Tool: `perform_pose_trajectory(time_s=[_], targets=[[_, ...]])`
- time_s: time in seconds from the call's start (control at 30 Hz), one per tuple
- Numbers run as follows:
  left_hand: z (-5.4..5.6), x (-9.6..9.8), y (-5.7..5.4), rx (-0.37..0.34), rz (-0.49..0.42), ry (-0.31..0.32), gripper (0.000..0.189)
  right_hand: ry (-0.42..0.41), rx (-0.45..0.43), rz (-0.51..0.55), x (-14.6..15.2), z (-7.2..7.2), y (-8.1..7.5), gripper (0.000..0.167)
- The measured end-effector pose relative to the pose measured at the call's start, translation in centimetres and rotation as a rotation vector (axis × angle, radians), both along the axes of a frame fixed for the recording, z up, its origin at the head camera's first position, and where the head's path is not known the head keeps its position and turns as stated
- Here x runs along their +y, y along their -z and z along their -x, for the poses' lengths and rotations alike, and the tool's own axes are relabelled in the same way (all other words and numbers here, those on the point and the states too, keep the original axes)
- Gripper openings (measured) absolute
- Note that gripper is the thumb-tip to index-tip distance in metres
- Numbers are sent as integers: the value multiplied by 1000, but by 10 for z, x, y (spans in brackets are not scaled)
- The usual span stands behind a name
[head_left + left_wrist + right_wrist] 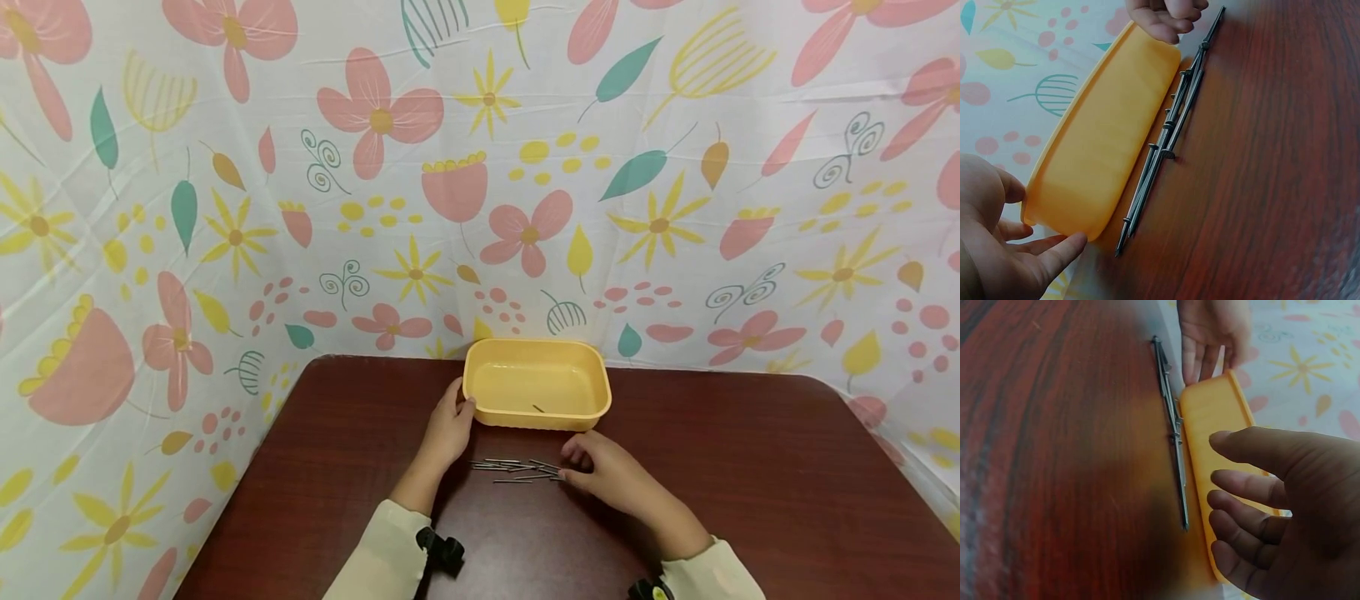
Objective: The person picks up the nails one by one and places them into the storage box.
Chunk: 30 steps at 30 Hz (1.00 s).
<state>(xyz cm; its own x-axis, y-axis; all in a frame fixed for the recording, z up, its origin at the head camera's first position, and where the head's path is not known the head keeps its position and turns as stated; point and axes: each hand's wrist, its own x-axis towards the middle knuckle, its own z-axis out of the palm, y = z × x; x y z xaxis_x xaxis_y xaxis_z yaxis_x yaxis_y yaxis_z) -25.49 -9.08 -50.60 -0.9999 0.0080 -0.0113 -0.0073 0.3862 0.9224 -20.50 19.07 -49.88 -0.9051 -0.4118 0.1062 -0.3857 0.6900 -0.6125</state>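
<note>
Right hand (611,473) loosely curved near nails (1168,127)

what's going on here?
A person's left hand holds the left end of a yellow container on a dark red table. The right hand hovers by the right end of some loose nails, fingers relaxed and apparently holding nothing. The nails lie in front of the container; what looks like a single nail is inside it.
</note>
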Motion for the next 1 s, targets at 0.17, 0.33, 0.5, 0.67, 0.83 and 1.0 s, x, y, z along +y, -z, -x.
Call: perform_pose_trajectory(time_s=[0.17,0.33,0.5,0.67,0.83,1.0], targets=[[0,0,0,8,1,3,58,-5,-49,-37,-1,-3,0,27],[1,1,-1,9,6,0,57,-8,-59,-66,-3,-4,0,26],[0,1,0,10,12,-3,57,-14,-40,-65,-3,-4,2,23],[0,1,-2,13,9,5,58,-5,-33,-73,-4,-5,3,18],[-1,2,-3,9,4,4,58,20,-41,-80,-5,-5,3,15],[-1,2,-3,10,6,3,58,37,-48,-87,-6,-4,5,14]])
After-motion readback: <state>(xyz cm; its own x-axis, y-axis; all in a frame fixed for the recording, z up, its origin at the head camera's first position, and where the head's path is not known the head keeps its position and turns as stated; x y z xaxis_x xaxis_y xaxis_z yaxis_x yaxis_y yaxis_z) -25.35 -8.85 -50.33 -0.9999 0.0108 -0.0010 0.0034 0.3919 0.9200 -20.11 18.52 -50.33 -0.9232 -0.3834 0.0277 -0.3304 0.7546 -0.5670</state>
